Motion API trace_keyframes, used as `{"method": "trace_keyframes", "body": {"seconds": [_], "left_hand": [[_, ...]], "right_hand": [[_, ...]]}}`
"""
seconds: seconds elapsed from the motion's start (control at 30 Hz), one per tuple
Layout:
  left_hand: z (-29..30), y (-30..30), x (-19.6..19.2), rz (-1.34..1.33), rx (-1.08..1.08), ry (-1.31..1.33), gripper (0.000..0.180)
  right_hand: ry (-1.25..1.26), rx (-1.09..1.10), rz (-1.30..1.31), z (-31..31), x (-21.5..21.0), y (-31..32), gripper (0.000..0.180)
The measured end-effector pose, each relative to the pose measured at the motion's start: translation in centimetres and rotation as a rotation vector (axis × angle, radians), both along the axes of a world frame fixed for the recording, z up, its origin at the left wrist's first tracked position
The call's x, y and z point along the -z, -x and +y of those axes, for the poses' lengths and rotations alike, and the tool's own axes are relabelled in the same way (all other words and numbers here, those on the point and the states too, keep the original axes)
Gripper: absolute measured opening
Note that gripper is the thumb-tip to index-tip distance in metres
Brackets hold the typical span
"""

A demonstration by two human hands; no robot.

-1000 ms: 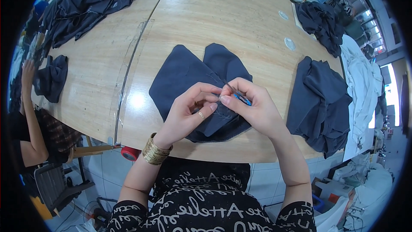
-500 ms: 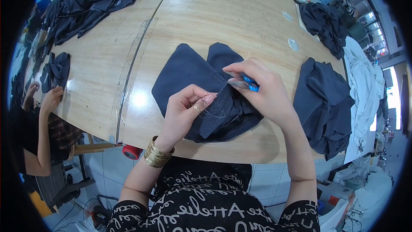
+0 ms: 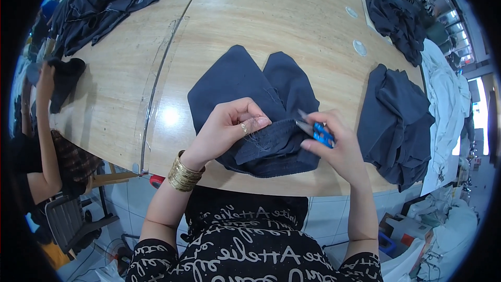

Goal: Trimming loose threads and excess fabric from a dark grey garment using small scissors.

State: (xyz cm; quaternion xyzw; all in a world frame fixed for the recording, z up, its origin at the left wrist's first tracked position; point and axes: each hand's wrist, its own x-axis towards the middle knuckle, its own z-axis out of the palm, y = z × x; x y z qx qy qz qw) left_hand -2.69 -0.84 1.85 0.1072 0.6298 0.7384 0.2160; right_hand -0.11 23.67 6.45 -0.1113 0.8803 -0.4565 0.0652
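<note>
A dark navy garment piece [image 3: 235,78] lies on the table before me, its two pointed ends spread away from me and its near part bunched. My left hand [image 3: 235,125] pinches the seam edge between thumb and fingers, with loose threads hanging near the fingertips. In my right hand [image 3: 336,146] is a pair of thread snips [image 3: 319,133] with blue grips. Their blades are parted and point left, close to the right end of the seam. Motion blurs the blade tips and the fingers a little.
Folded dark garments [image 3: 394,120] are stacked on the right, with another dark heap [image 3: 396,26] beyond. White cloth [image 3: 443,94] hangs along the right edge. A large dark pile [image 3: 115,5] lies far left. A co-worker's arm [image 3: 47,125] handles dark cloth at the left edge.
My right hand with the snips has drawn back toward me and to the right, away from the cloth's middle. The left hand has shifted slightly right. The co-worker's hand has lifted dark cloth.
</note>
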Motion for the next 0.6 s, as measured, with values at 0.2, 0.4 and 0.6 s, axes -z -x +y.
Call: {"method": "trace_keyframes", "body": {"seconds": [0.2, 0.4, 0.6], "left_hand": [[0.1, 0.1, -0.9, -0.013, 0.039, -0.104, 0.009], [-0.2, -0.3, -0.8, -0.062, 0.052, -0.119, 0.008], [-0.3, -0.6, -1.0, -0.059, 0.071, -0.117, 0.009]], "right_hand": [[-0.271, -0.156, 0.245, 0.2, -2.5, 0.3, 0.034], [-0.423, -0.257, 0.290, -0.8, -2.9, 1.1, 0.031], [-0.505, -0.386, 0.524, -1.4, -2.4, 2.0, 0.033]]}}
